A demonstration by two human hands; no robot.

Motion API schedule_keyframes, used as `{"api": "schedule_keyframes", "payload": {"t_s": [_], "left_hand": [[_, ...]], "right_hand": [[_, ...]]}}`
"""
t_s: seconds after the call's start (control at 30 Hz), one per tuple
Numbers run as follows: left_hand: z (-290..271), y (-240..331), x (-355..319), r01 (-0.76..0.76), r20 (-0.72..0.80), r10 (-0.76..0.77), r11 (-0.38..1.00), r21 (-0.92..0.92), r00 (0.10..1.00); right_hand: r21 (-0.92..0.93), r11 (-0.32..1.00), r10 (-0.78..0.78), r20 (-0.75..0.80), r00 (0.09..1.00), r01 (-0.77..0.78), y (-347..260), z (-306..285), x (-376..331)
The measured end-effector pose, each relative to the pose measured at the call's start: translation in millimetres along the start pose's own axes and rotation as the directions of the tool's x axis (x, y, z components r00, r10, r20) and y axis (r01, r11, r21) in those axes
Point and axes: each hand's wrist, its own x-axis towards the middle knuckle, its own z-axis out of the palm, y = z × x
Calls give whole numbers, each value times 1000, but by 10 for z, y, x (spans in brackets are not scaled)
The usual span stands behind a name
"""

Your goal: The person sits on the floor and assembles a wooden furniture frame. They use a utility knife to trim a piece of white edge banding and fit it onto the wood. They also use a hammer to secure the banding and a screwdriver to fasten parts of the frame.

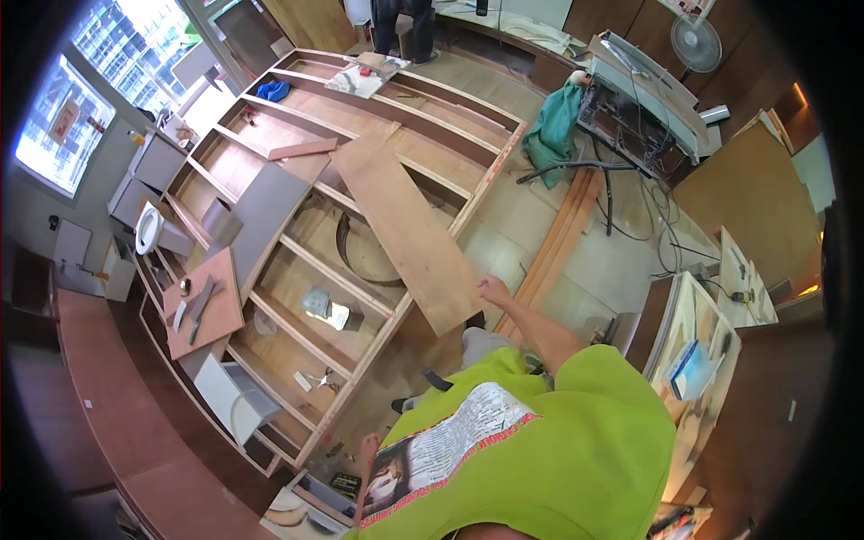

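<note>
1. A big wooden cabinet frame (297, 216) lies flat on the floor, split into open compartments.
2. A long plywood board (405, 225) rests slanting across the frame's right side rail.
3. The right hand (492, 290) sits at the board's near end, arm stretched forward, fingers curled on its corner.
4. The left hand (367, 447) hangs low beside the frame's near corner; its fingers I cannot make out.
</note>
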Motion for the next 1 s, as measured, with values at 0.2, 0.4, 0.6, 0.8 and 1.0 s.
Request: {"api": "schedule_keyframes", "payload": {"t_s": [0.2, 0.4, 0.6, 0.8, 1.0], "left_hand": [[796, 526, 122, -25, 21, 26, 999, -25, 999], [1740, 1548, 438, -254, 36, 266, 946, -201, 963], [2164, 2225, 1735, -462, 448, 168, 542, 702, 878], [3970, 3552, 1680, -340, 277, 351, 936, -89, 894], [4572, 3725, 1960, -400, 145, 373, 872, 283, 916]], "right_hand": [[52, 997, -65, 236, 970, 54, -894, -43, 850], [200, 979, -92, 298, 950, 32, -939, -438, 776], [295, 954, -35, -63, 997, 52, 875, -1880, 385], [-833, 500, 119, -205, 972, -237, 3614, -3195, -877], [-715, 646, 162, 473, 866, 270, 2841, -2769, 1006]]}}
